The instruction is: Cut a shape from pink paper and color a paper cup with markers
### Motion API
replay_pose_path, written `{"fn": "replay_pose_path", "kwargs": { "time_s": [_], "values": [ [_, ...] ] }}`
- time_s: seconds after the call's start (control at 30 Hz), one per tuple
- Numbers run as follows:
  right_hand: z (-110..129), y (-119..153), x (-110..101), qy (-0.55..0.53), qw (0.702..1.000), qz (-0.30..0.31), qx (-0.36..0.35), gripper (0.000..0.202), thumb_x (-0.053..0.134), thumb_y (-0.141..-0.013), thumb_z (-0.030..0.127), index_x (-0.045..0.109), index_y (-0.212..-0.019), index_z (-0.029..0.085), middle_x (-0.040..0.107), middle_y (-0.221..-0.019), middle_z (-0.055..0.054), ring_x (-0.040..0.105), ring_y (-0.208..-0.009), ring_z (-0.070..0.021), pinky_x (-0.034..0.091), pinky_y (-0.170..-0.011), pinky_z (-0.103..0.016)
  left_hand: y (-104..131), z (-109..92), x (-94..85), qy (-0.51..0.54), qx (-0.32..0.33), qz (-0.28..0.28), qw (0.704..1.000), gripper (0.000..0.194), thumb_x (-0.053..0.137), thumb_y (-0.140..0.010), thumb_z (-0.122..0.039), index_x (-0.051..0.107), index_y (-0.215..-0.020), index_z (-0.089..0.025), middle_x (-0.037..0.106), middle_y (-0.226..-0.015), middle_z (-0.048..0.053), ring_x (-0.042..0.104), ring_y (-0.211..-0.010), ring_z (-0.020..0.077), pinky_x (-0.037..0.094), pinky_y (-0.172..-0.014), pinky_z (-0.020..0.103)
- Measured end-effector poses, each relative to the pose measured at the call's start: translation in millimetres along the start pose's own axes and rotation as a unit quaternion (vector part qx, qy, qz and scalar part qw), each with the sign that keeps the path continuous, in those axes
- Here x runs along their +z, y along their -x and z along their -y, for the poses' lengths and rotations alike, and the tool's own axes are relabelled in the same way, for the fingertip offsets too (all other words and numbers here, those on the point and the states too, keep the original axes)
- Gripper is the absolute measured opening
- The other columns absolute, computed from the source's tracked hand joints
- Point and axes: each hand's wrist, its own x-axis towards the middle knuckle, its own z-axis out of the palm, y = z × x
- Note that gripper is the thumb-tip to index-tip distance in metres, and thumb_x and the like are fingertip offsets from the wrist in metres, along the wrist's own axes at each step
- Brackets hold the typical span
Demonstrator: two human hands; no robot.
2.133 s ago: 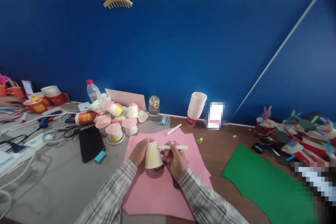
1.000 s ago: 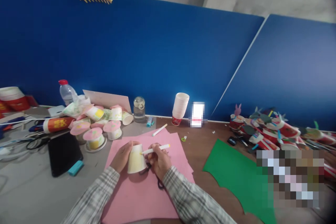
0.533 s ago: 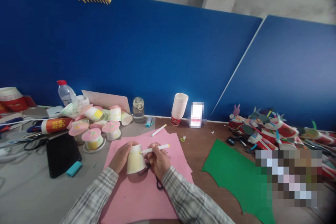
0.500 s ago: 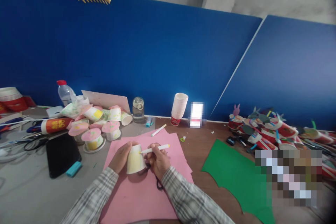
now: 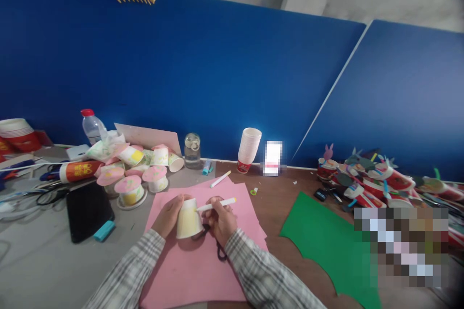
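Note:
My left hand (image 5: pixel 169 217) grips a paper cup (image 5: pixel 189 224) from its left side. The cup is upside down, its wide rim lowest, and pale yellow colouring covers much of its wall. Between the fingers of my right hand (image 5: pixel 220 219) is a white marker (image 5: pixel 216 204) with a yellow end. Its tip points left and meets the cup's right side, or comes very near it. Both hands are over pink paper sheets (image 5: pixel 195 275). Under the right wrist lies a dark looped item (image 5: pixel 221 251), partly hidden.
Several decorated cups with pink tops (image 5: pixel 128 186) crowd the left, by a black tablet-like slab (image 5: pixel 89 212) and a blue marker cap (image 5: pixel 104 231). A cup stack (image 5: pixel 249 149) and a water bottle (image 5: pixel 192 152) stand behind. Green paper (image 5: pixel 326 246) and red cup crafts (image 5: pixel 377 183) lie right.
The view has shifted slightly, moving everything a little to the right. Both hands keep their hold on the cup and marker, and the marker tip stays at the cup's right side.

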Motion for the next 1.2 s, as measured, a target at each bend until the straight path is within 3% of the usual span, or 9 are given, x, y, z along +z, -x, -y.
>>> {"fn": "replay_pose_path", "kwargs": {
  "time_s": [0.17,0.43,0.63,0.83,1.07,1.2],
  "values": [
    [0,5,-1,0.013,1.000,0.016,0.019,0.021,0.072,-0.054,0.030,0.060,-0.046,0.015,0.053,-0.025,0.005,0.033,-0.020,-0.0039,0.020,-0.023,-0.011,6,-12,2.3,0.019,0.027,-0.013,0.999,0.068,0.041,-0.050,-0.076,0.065,-0.074,-0.017,0.067,-0.070,0.006,0.057,-0.067,0.0230,0.047,-0.063,0.036],
    [0,0,-3,-0.008,1.000,-0.004,-0.004,0.028,0.072,-0.054,0.044,0.061,-0.061,0.019,0.059,-0.034,0.006,0.044,-0.027,-0.0068,0.032,-0.029,-0.012,8,-12,4.4,0.031,0.025,0.002,0.999,0.066,0.041,-0.054,-0.074,0.065,-0.077,-0.017,0.065,-0.065,0.004,0.056,-0.060,0.0211,0.046,-0.057,0.034],
    [0,4,-3,0.018,1.000,0.015,0.011,0.022,0.073,-0.053,0.031,0.060,-0.047,0.015,0.054,-0.027,0.004,0.036,-0.022,-0.0045,0.025,-0.024,-0.012,8,-13,3.6,0.023,0.031,-0.013,0.999,0.068,0.041,-0.054,-0.074,0.066,-0.078,-0.016,0.063,-0.063,0.004,0.054,-0.062,0.0206,0.044,-0.058,0.033],
    [3,3,-1,0.015,1.000,0.008,-0.005,0.026,0.071,-0.055,0.042,0.062,-0.058,0.018,0.059,-0.035,0.004,0.044,-0.027,-0.0071,0.030,-0.028,-0.012,9,-13,3.9,0.031,0.032,-0.004,0.999,0.067,0.042,-0.055,-0.072,0.066,-0.080,-0.016,0.063,-0.062,0.003,0.053,-0.059,0.0198,0.044,-0.057,0.033],
    [4,7,0,0.032,0.999,0.023,0.020,0.021,0.070,-0.054,0.030,0.058,-0.044,0.016,0.050,-0.025,0.006,0.036,-0.022,-0.0049,0.025,-0.025,-0.012,7,-11,2.5,0.034,0.035,-0.007,0.999,0.063,0.040,-0.058,-0.071,0.067,-0.078,-0.017,0.063,-0.060,0.003,0.053,-0.060,0.0200,0.044,-0.057,0.033],
    [5,5,0,0.028,0.999,0.014,0.011,0.022,0.068,-0.057,0.037,0.059,-0.051,0.018,0.054,-0.030,0.006,0.038,-0.023,-0.0055,0.025,-0.025,-0.011,6,-8,2.5,0.040,0.034,-0.005,0.999,0.062,0.041,-0.058,-0.070,0.066,-0.079,-0.017,0.064,-0.062,0.003,0.053,-0.060,0.0197,0.044,-0.056,0.032]
  ]
}}
